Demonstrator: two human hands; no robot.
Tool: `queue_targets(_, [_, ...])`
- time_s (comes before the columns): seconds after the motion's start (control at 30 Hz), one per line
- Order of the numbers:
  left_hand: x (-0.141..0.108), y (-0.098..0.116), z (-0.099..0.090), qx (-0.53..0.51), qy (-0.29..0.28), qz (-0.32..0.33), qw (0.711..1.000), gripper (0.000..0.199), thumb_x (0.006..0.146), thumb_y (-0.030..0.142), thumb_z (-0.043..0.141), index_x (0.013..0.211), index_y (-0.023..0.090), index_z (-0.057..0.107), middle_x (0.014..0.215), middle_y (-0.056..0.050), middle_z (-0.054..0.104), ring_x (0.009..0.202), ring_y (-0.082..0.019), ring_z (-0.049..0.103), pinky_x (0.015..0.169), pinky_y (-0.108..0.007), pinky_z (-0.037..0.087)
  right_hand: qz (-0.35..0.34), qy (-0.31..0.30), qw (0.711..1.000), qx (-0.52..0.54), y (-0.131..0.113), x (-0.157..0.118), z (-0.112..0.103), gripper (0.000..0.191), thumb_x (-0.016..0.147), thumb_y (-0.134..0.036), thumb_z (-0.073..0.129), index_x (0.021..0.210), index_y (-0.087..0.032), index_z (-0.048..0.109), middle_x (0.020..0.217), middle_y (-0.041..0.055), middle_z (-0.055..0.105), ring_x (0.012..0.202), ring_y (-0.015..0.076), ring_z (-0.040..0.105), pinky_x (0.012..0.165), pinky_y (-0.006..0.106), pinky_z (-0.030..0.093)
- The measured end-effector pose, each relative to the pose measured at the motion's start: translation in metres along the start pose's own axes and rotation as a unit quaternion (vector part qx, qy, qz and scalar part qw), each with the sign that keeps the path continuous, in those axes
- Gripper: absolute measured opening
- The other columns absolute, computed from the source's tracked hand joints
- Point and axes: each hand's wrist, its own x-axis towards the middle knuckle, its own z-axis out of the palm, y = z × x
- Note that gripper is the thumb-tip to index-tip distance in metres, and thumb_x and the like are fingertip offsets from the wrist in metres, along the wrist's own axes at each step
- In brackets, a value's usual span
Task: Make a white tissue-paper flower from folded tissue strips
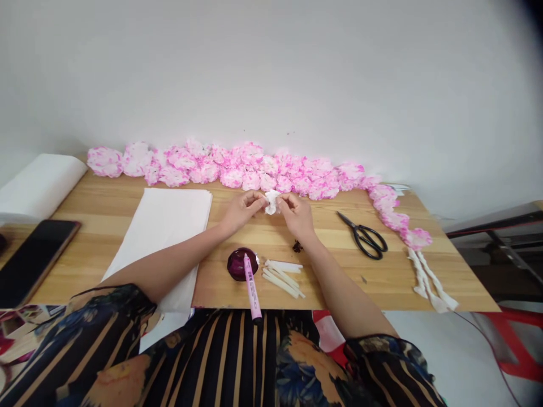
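Observation:
Between my two hands, over the middle of the table, is a small crumpled piece of white paper (272,202). My left hand (245,210) pinches its left side between thumb and fingers. On the other side, my right hand (296,215) pinches the paper's right edge. Just beyond the hands runs a long row of pink and white paper flowers (246,164). Nearer to me, a pink marker (251,288) leans on a round dark purple dish (237,264). Several thin white paper rolls (283,277) lie beside it, and small dark bits (297,246) lie near my right wrist.
A stack of white paper sheets (169,217) lies under my left forearm. Further left are a phone (36,257) and a large white paper roll (40,183). Black-handled scissors (365,234) rest on the right, near twisted white paper strands (430,282) hanging from the flower row.

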Motion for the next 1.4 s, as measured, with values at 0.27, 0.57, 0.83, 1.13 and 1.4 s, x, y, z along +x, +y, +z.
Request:
queue_targets(0.27, [0.002, 0.001, 0.001, 0.025, 0.006, -0.017, 1.000, 0.028, 0.079, 0.041, 0.067, 0.075, 0.016, 0.055, 0.069, 0.001, 0.062, 0.059, -0.009, 0.053, 0.057, -0.021, 0.043, -0.042, -0.020, 0.996, -0.078, -0.003, -0.004, 0.002, 0.019, 0.090, -0.035, 0.056, 0.082, -0.022, 0.067, 0.076, 0.0010, 0.070, 0.071, 0.0177, 0.061, 0.071, 0.031, 0.042])
queue_targets(0.57, [-0.002, 0.003, 0.003, 0.091, 0.030, 0.026, 0.995, 0.018, 0.082, 0.031, 0.062, 0.073, 0.015, 0.059, 0.070, 0.001, 0.063, 0.063, -0.010, 0.053, 0.061, -0.021, 0.041, -0.103, -0.005, 0.983, -0.151, -0.009, -0.002, -0.004, 0.015, 0.089, -0.033, 0.059, 0.089, -0.022, 0.068, 0.087, 0.0044, 0.071, 0.082, 0.0210, 0.061, 0.079, 0.035, 0.044])
queue_targets(0.83, [-0.003, -0.005, 0.003, 0.108, -0.001, 0.041, 0.993, 0.022, 0.084, 0.035, 0.062, 0.077, 0.014, 0.065, 0.074, -0.001, 0.066, 0.065, -0.011, 0.056, 0.061, -0.022, 0.039, -0.078, 0.006, 0.987, -0.138, -0.001, 0.000, -0.003, 0.020, 0.090, -0.032, 0.056, 0.079, -0.022, 0.068, 0.078, 0.0037, 0.068, 0.076, 0.0202, 0.059, 0.074, 0.034, 0.042])
queue_targets(1.13, [0.003, -0.002, 0.002, -0.001, 0.026, -0.032, 0.999, 0.026, 0.075, 0.038, 0.071, 0.073, 0.015, 0.060, 0.067, 0.001, 0.063, 0.058, -0.008, 0.053, 0.056, -0.020, 0.041, 0.026, 0.016, 0.997, 0.075, 0.004, 0.005, -0.003, 0.024, 0.086, -0.042, 0.057, 0.092, -0.021, 0.067, 0.088, 0.0026, 0.071, 0.080, 0.0179, 0.062, 0.075, 0.031, 0.048])
queue_targets(1.4, [0.007, -0.008, -0.003, -0.034, 0.070, -0.060, 0.995, 0.034, 0.076, 0.046, 0.074, 0.080, 0.016, 0.058, 0.064, 0.000, 0.067, 0.053, -0.009, 0.060, 0.050, -0.020, 0.046, -0.123, 0.046, 0.986, -0.098, -0.012, -0.002, -0.010, 0.018, 0.092, -0.036, 0.055, 0.086, -0.022, 0.065, 0.084, 0.0040, 0.069, 0.078, 0.0189, 0.060, 0.078, 0.034, 0.046])
